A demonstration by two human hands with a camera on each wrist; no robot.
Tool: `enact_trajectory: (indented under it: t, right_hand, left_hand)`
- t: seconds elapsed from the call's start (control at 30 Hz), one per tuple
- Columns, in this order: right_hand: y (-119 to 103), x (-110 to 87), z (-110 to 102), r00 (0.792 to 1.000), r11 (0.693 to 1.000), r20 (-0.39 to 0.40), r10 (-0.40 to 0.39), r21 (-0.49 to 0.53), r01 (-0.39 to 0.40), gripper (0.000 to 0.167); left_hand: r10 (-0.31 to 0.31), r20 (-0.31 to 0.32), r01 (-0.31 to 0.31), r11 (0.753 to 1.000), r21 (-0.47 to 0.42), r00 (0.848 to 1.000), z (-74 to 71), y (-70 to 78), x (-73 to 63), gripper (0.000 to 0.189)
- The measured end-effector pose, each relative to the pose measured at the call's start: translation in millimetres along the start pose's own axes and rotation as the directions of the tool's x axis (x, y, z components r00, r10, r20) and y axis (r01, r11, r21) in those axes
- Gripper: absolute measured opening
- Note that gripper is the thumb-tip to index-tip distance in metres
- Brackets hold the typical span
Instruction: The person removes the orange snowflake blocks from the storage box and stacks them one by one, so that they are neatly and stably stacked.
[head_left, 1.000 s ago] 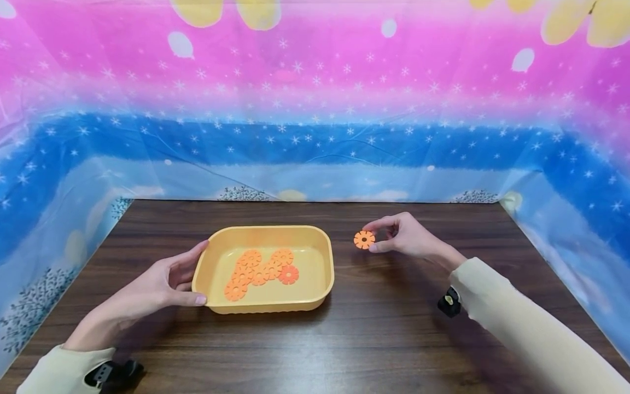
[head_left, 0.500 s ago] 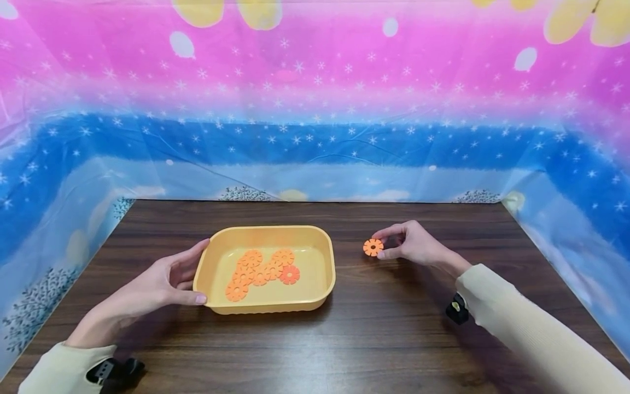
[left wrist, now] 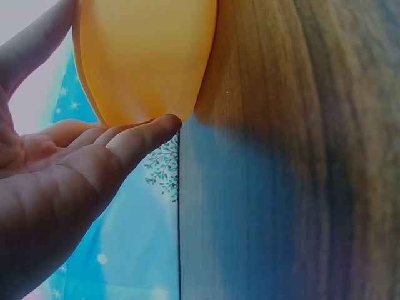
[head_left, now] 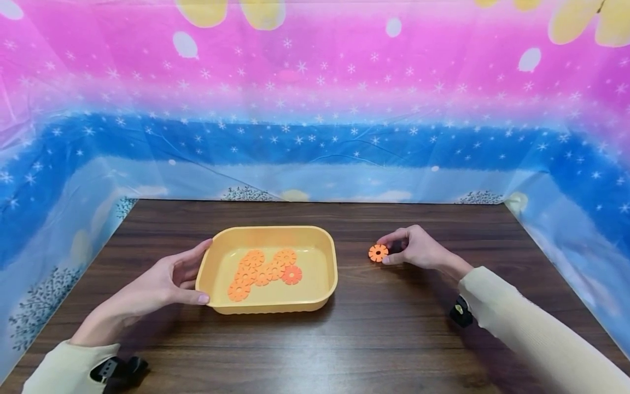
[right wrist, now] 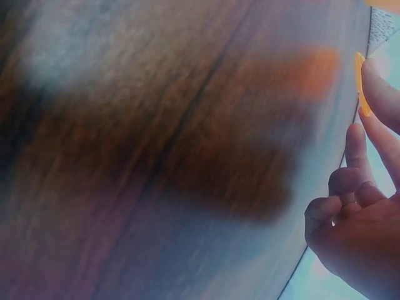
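A yellow plastic basin (head_left: 275, 307) stands on the table, with several orange notched plastic discs (head_left: 239, 290) lying in a cluster on its floor; one redder disc (head_left: 292, 275) is at the cluster's right. My left hand (head_left: 157, 287) holds the basin's left end, thumb at the near corner and forefinger at the far one. In the left wrist view the fingers (left wrist: 147, 134) lie against the basin's outer wall (left wrist: 150, 62). To the basin's right, my right hand (head_left: 420, 249) pinches a single orange notched disc (head_left: 378, 245) between thumb and forefinger, its face towards the head camera.
The dark wood-grain table (head_left: 315, 350) spreads around the basin and both hands. Behind it and at both sides hangs a pink and blue patterned cloth (head_left: 315, 142). A black wrist camera (head_left: 461, 312) sits below the right sleeve.
My right hand has moved a little right and nearer to me with the disc, away from the basin. The left hand keeps its hold, and the basin stays put.
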State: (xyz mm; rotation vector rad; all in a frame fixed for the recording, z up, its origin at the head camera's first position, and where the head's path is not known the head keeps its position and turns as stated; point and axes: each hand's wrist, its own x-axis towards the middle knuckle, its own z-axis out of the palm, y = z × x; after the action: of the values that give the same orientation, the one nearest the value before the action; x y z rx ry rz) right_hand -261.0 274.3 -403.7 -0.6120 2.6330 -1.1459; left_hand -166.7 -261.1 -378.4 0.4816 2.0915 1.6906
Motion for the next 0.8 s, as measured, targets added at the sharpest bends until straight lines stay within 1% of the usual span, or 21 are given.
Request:
enact_trajectory:
  t: [0.2, 0.4, 0.57, 0.8]
  right_hand:
    - [0.9, -0.5, 0.1, 1.0, 1.0, 0.011, -0.014, -0.017, 0.014, 0.038]
    - [-1.6, -1.8, 1.0, 1.0, 0.999, 0.014, -0.013, -0.035, 0.014, 0.038]
    - [0.2, -0.9, 1.5, 1.0, 0.999, 0.009, -0.011, -0.052, 0.011, 0.037]
    - [1.5, 0.5, 3.5, 1.0, 0.998, 0.002, 0.001, -0.06, -0.001, 0.036]
  left_hand:
    - [0.025, 0.016, -0.025, 0.999, -0.02, 1.0, -1.4, -0.6, -0.8, 0.112]
    - [0.019, 0.02, -0.019, 1.0, -0.013, 1.0, -1.6, -1.1, 0.3, 0.113]
    - [0.031, 0.023, -0.03, 0.999, -0.026, 0.999, -2.1, -0.4, -0.3, 0.112]
    - [0.001, 0.006, -0.001, 1.0, -0.024, 1.0, -1.7, -0.1, -1.0, 0.112]
